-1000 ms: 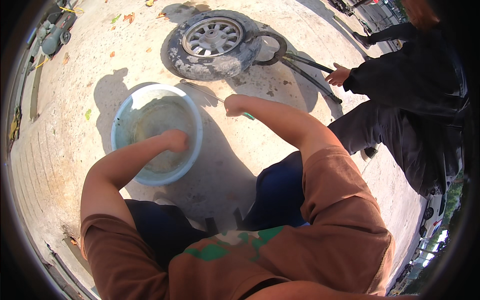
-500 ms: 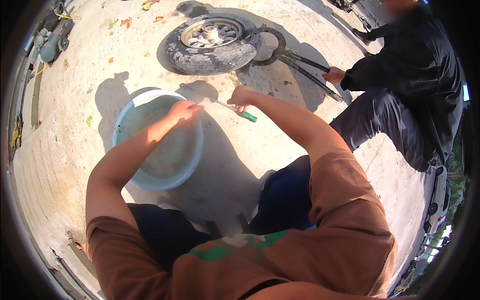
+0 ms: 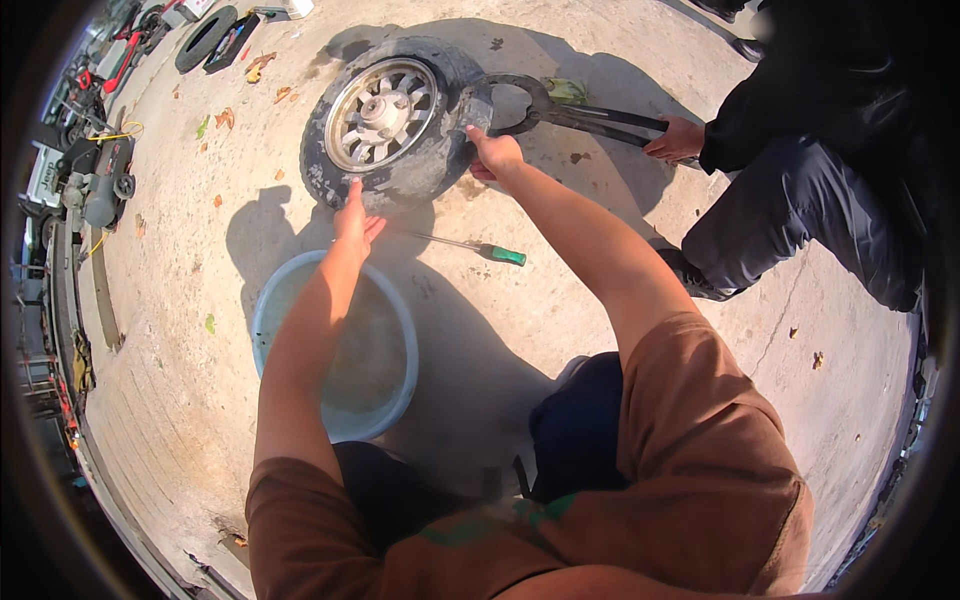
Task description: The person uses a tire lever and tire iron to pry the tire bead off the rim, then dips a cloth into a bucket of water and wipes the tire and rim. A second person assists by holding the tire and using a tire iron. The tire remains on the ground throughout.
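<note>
A wheel (image 3: pixel 420 180) with a worn, muddy tyre and a silver spoked rim leans slightly on the concrete ahead of me. My left hand (image 3: pixel 356 222) reaches its near edge, thumb up against the tyre and fingers stretched apart below. At the right side my right hand (image 3: pixel 494 156) grips the tyre, its thumb on the tread. A screwdriver (image 3: pixel 500 254) with a green handle and long shaft lies on the ground between my arms. Beneath my left forearm stands a pale blue tub (image 3: pixel 405 375) holding cloudy water.
At right a crouching person in dark clothes (image 3: pixel 810 200) holds a black long-handled tool (image 3: pixel 605 118) with curved jaws beside the tyre. A loose tyre (image 3: pixel 205 38), a black tray (image 3: pixel 232 42) and a compressor-like machine (image 3: pixel 105 185) are at far left. Dry leaves (image 3: pixel 262 66) are scattered about.
Both hands have moved forward from above the tub and screwdriver to the wheel. The wheel now looks more tilted, its rim facing further left. The screwdriver lies free on the ground.
</note>
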Tool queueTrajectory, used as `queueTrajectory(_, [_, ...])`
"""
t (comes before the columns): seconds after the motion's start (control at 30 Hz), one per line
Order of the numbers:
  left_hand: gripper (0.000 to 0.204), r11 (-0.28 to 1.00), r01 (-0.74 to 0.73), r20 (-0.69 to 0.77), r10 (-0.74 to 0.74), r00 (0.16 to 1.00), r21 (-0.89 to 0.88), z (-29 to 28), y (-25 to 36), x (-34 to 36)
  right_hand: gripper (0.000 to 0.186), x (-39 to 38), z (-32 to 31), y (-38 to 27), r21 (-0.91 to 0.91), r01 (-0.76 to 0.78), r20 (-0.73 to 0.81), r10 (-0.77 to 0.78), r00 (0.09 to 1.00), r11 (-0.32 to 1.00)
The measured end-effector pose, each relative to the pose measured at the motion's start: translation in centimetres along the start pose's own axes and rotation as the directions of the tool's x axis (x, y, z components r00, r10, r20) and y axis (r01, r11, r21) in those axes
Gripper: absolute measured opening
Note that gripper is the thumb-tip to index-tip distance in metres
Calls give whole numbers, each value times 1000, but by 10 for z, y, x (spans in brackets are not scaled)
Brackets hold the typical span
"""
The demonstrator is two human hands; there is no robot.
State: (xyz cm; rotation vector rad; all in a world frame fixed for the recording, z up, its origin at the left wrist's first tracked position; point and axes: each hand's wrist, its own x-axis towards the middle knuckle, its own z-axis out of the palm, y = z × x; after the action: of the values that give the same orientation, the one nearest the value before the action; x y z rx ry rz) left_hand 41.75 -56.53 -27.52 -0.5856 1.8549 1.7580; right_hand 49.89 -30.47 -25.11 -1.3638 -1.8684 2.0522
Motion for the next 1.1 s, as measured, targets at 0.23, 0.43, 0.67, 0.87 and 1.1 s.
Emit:
queueTrajectory(0.23, [94, 994, 102, -58, -104, 993, -32, 9, -13, 9, 60, 10, 4, 18, 61, -43, 48, 41, 998, 997])
queueTrajectory(0.43, [104, 991, 56, -90, -67, 994, -120, 18, -26, 6, 66, 18, 6, 17, 16, -49, 41, 48, 998, 999])
queueTrajectory(0.67, [104, 986, 66, -197, -95, 976, -150, 25, -22, 7, 69, 27, 6, 25, -37, -44, 45, 45, 998, 998])
queueTrajectory(0.87, [104, 971, 44, -151, -81, 985, -236, 24, -31, 13, 76, 38, 18, 34, -32, -37, -7, 37, 999, 999])
queueTrajectory(1.1, [109, 944, 68, 25, -63, 998, -324, 23, -42, 22, 85, 36, 15, 26, -32, -40, 43, 42, 998, 999])
